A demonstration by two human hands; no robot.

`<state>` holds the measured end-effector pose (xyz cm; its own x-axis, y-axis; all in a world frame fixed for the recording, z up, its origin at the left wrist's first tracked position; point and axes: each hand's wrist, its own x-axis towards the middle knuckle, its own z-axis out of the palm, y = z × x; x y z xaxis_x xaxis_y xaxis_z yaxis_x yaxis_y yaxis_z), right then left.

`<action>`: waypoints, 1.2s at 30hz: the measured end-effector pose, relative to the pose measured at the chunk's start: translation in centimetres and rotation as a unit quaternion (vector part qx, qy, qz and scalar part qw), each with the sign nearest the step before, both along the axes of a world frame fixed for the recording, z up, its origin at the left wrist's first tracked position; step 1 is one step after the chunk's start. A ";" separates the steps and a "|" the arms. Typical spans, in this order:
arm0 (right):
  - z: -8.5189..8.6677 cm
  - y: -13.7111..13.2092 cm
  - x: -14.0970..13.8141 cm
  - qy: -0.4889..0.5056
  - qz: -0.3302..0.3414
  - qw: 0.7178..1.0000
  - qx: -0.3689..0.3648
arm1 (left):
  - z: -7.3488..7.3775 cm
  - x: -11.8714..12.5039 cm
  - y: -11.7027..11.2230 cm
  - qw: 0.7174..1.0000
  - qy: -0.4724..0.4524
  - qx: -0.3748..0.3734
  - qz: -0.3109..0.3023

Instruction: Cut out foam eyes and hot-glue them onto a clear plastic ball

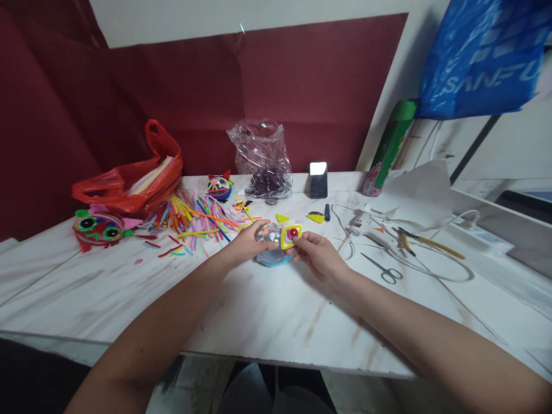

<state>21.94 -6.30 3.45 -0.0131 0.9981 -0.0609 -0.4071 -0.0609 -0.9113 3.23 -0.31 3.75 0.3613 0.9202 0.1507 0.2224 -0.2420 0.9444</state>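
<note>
Two bare hands meet near the middle of the white marble table point(267, 310). The left hand point(249, 244) is curled around the left side of a round craft piece point(271, 257) with a blue rim, which rests on the tabletop. The right hand point(318, 256) pinches a yellow foam shape point(290, 236) with a red dot at its centre, thumb and fingers clamped on its right edge, and holds it against the top of the round craft piece.

At the far left lies a red plastic bag point(129, 184), its mouth open to the right, with pale and coloured sheets showing inside. A heap of coloured strips point(194, 217) spreads on the table just right of it. Far centre stands a clear plastic bag point(263, 155) with a dark purple tangle in its bottom. A blue bag point(483, 57) hangs at the upper right; what it contains cannot be seen.

A small cat-face ball point(219, 187) sits between the two table bags, and a bigger green-eyed face point(98, 227) lies near the red one. Scissors point(383, 270) and yellow-handled pliers point(426, 241) lie to the right of the hands.
</note>
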 end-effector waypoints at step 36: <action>-1.6 0.4 0.2 -0.378 -0.181 0.866 0.273 | -0.3 2.9 -3.2 0.993 -0.059 0.042 0.090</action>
<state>22.16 -5.88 1.81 0.1451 0.8105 0.5675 0.4155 0.4706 -0.7784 6.12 -3.49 3.44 0.1676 0.9508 0.2607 0.1577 -0.2868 0.9449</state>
